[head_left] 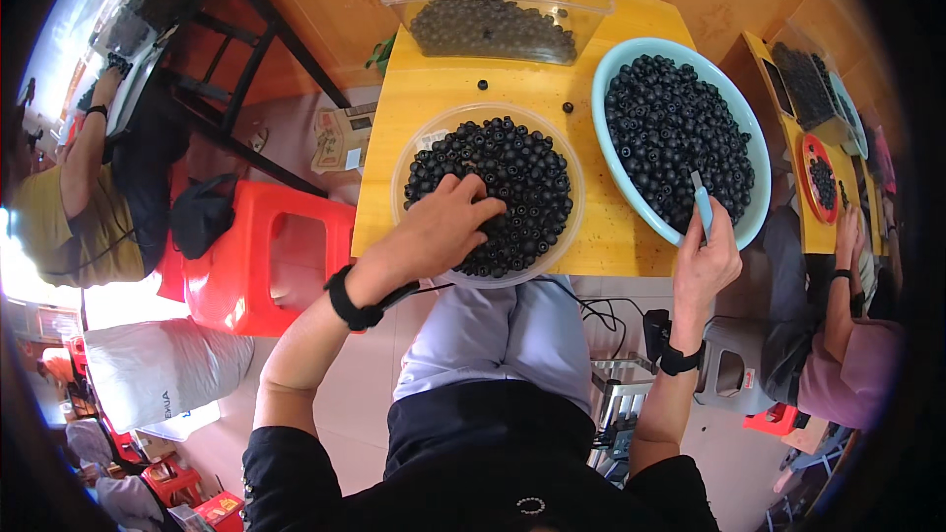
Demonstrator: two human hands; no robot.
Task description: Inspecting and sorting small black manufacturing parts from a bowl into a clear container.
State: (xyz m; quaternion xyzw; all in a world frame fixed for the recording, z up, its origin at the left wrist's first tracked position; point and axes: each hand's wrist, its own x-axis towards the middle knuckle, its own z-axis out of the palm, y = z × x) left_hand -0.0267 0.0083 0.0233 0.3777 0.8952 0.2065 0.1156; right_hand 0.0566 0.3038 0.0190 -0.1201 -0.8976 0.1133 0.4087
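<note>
1. my half-open left hand (439, 227) touches small round black fruits (532, 172) in a clear round plastic tub (422, 136); any grip, i can't tell.
2. my right hand (708, 256), closed, grips a blue-handled metal tool (703, 205) over a pale-blue plastic basin (753, 123).

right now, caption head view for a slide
Left hand touches black round pieces in clear plastic tub; right hand holds blue-handled tool.

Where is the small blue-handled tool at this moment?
In the head view, right of centre: the blue-handled tool is in the right hand, its metal tip over the dark round pieces in the light-blue basin.
</note>
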